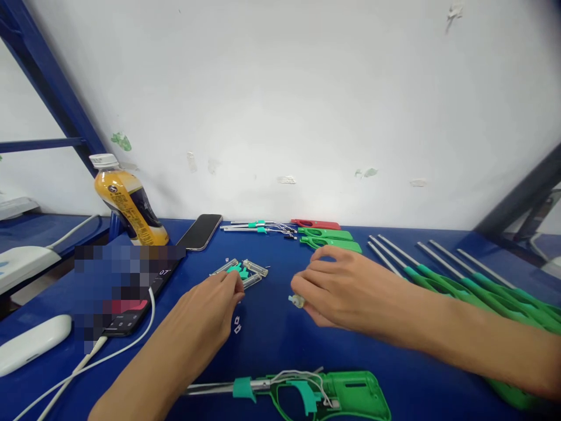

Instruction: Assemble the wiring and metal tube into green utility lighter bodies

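My right hand is closed around a small clear plastic lighter tank, with only its pale valve end showing. On the left, the fingertips of my left hand are pinched together and turned down at the blue tabletop; whatever they hold is hidden. Just beyond them lie several clear tanks and teal plastic triggers. Tiny white clips rest beside that hand. Nearest to me is an opened green lighter body with a metal barrel, wires and a teal trigger inside.
Long green lighters are lined up at right. Green shells, a red shell and wired barrels lie by the wall. At left are a drink bottle, a dark phone, another phone and a white cable.
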Motion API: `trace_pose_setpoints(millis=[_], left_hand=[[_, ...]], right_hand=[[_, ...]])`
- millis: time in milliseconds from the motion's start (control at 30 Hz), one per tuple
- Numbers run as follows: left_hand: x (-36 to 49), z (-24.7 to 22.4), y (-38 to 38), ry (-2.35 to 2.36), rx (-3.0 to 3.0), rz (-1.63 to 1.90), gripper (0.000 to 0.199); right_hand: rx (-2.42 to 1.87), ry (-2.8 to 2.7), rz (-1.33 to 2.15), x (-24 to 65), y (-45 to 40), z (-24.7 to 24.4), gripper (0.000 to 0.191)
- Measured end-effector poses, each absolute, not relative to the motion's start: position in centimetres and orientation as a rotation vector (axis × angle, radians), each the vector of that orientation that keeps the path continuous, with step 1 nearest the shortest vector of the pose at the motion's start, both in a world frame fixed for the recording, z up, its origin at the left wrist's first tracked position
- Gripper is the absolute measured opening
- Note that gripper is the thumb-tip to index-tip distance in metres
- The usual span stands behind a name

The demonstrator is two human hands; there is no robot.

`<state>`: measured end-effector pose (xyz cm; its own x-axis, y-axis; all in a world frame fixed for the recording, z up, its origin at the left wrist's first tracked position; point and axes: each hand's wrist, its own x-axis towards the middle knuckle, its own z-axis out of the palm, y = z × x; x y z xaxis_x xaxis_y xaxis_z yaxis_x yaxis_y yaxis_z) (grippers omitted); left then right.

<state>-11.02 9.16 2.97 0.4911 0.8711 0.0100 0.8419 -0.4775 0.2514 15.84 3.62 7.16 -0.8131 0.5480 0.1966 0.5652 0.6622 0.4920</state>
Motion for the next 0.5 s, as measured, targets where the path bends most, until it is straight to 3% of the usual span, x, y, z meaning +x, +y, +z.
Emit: trace_pose_setpoints(millis=[300, 500], left_hand=[[-9.7, 3.5, 7.9, 1.103, 2.459, 0.938, 0.023], [-8.4, 3.0, 6.6, 1.014, 2.279, 1.114, 0.013]], right_hand=[[-1.093, -2.615, -0.774, 16.6, 2.9, 7.5, 0.014], [-1.116, -2.521, -0.708, 17.4, 4.3, 6.3, 0.019]])
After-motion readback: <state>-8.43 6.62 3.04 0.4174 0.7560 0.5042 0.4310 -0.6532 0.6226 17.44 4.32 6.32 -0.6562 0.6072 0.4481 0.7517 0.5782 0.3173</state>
